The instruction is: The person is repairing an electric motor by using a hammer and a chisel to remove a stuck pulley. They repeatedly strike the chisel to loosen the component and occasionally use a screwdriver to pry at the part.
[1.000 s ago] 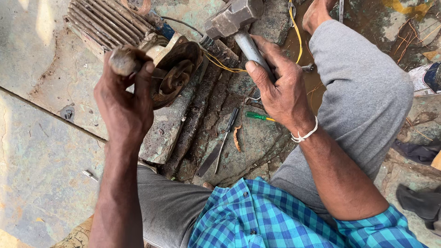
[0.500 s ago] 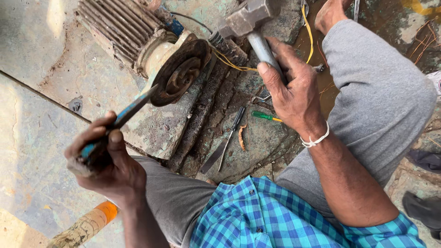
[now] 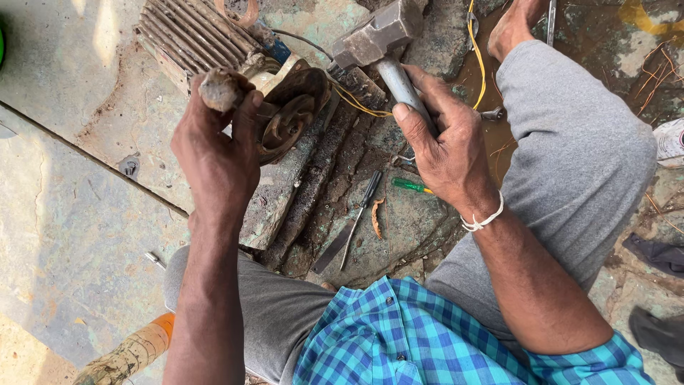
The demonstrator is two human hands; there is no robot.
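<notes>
**A:** what's he got there? looks like a heavy steel hammer (image 3: 377,36), blocky grey head, smooth metal handle, right hand (image 3: 445,153) wrapped tight round the handle, head up over the cracked stone floor (image 3: 64,214).

**B:** yep, and the left hand (image 3: 217,153) is fisted around a rusty, mushroomed chisel (image 3: 219,89), set against the rusted round end of that ribbed motor (image 3: 214,39). Green-handled screwdriver (image 3: 410,185) lies just below the hammer hand.

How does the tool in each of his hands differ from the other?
The hammer in the right hand has a broad grey block head on a metal handle; the rusty rod in the left hand is a plain stub, brown and rough. The hammer lies slanted, the rod stands end-on toward the motor. Both are worn metal, gripped tightly.
</notes>
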